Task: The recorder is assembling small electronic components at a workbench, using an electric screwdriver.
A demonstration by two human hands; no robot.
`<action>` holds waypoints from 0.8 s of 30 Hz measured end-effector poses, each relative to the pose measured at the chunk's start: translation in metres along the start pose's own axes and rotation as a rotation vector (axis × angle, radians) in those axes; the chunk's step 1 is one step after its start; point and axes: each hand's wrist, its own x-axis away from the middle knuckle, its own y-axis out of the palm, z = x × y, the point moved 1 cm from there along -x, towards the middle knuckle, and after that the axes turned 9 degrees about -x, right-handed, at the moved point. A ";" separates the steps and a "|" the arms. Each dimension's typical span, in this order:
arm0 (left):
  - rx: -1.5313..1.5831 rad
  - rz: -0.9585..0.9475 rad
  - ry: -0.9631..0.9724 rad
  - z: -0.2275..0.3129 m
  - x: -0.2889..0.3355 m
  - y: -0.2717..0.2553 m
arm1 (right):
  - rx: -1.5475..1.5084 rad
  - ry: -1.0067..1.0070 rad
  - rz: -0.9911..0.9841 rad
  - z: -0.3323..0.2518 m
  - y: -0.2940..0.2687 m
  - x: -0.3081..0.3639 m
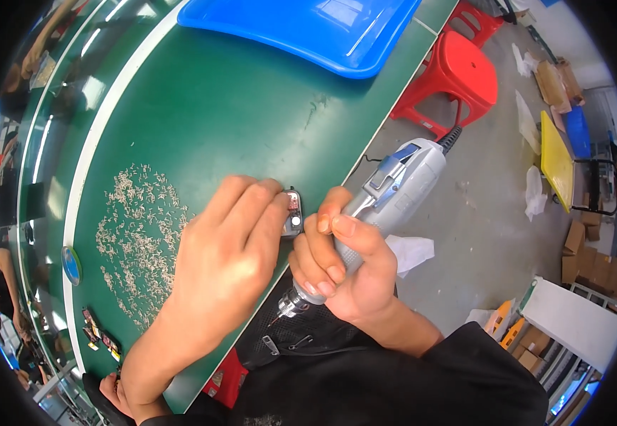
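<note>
My right hand (pixel 355 273) is wrapped round a grey electric screwdriver (pixel 411 177). Its silver chuck and thin bit (pixel 285 310) point down toward my lap, past the table edge. My left hand (pixel 227 245) is closed, with its fingertips on a small dark-rimmed device housing (pixel 293 213) by the table edge. Part of that housing is hidden behind the fingers; a reddish area and a round light spot show inside it. Left of my left hand, many tiny screws (pixel 138 241) lie scattered over the green table (pixel 237 121).
A blue tray (pixel 287 32) stands at the far end of the table. Small dark parts (pixel 100 334) and a round blue-green item (pixel 72 265) lie at the left. Another person's hand (pixel 115 392) shows at lower left. A red stool (pixel 468 67) stands beyond the right edge.
</note>
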 end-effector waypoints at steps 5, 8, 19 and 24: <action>-0.088 0.081 0.155 0.002 0.004 0.004 | 0.008 -0.013 0.043 0.001 -0.004 0.001; -0.150 0.076 0.152 0.005 0.009 0.004 | -0.039 -0.004 -0.003 0.001 -0.007 -0.002; -0.126 0.118 0.228 -0.005 0.014 0.011 | 0.228 0.082 -0.383 -0.067 0.008 -0.028; -0.084 0.030 0.146 0.003 0.017 0.000 | 0.413 0.060 -0.532 -0.098 0.028 -0.056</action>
